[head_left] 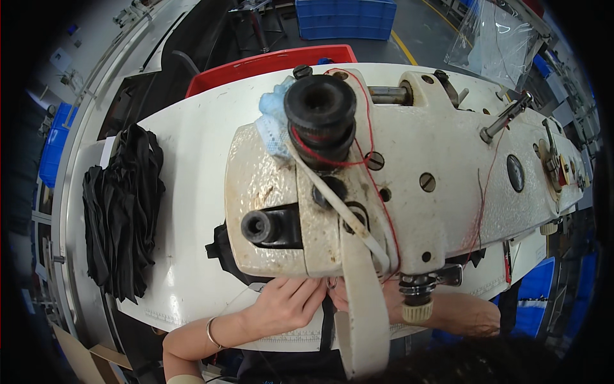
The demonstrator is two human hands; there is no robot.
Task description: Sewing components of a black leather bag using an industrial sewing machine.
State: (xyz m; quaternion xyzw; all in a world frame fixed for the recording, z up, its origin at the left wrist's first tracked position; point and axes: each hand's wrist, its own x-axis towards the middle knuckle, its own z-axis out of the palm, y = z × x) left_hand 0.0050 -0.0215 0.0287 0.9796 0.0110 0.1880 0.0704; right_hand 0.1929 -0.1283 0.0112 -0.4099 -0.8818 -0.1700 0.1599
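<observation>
My left hand (291,307), with a bangle on the wrist, is just below the front edge of the cream sewing machine head (268,166). Its fingers are bent and pressed together at the top of a narrow black fabric strip (327,329), which runs down over the table's near edge. My right hand (339,296) meets it from the other side. A cream band (363,313) and the machine cover most of the right hand, so its grip is hidden. More black fabric (222,256) shows left of the machine head. The needle area is out of sight under it.
A pile of black fabric pieces (125,211) lies on the left of the white table (192,160). Red thread (372,128) runs over the machine, beside a light blue cloth (274,121). Behind the table are a red bin (268,63) and a blue crate (345,19).
</observation>
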